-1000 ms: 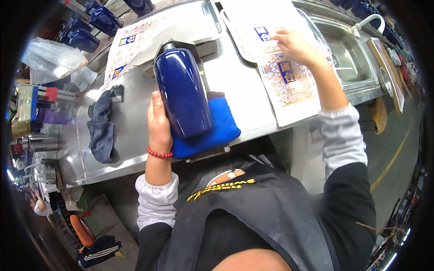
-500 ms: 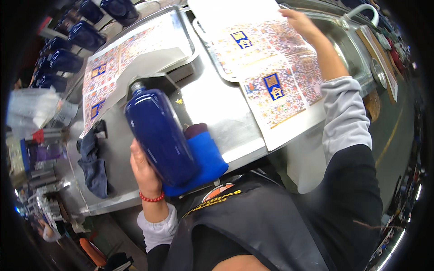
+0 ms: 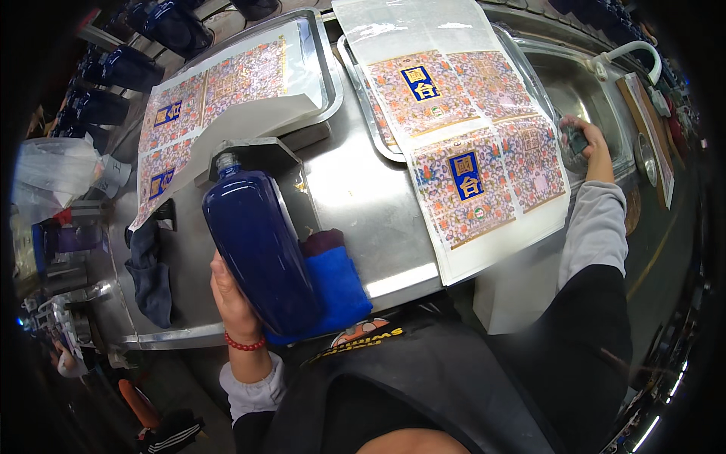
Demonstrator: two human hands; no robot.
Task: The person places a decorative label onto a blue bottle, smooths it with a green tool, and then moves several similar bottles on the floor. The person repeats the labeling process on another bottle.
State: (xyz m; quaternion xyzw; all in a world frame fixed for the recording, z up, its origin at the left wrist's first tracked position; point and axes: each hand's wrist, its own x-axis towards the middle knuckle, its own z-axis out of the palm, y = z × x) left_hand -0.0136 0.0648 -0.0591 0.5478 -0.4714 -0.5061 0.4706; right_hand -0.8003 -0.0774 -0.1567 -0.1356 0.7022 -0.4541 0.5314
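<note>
Now, left hand (image 3: 231, 291): it is gripping the lower end of the dark blue bottle (image 3: 257, 246), the fingers wrapping around its left side and clamping on it; a red bead bracelet (image 3: 243, 344) is sitting on the wrist just behind them.
Dark blue bottle: it is lying tilted on the steel surface (image 3: 355, 197), its silver neck pointing up and away from the left fingers, its base resting at the near edge.
Blue cloth (image 3: 336, 291): it is lying folded just to the right of the left fingers, touching the bottle's side, with a dark red patch at its far end.
Right hand (image 3: 582, 140): it is reaching out over the steel sink (image 3: 567, 76), the fingers closing around a small dark object (image 3: 576, 142); what it is cannot be told, and it is too small to judge how tight the grip is.
Printed label sheet (image 3: 461, 151): it is lying flat just to the left of the right fingers, hanging over the near edge of the surface, with its far end on a steel tray.
Second label sheet (image 3: 219, 98): it is lying in another tray (image 3: 329, 68), beyond the left fingers and the bottle's neck.
Dark rag (image 3: 151, 272): it is lying crumpled to the left of the left fingers, apart from the bottle.
More blue bottles (image 3: 113, 76): they are standing in a row well beyond the left fingers, at the far left.
</note>
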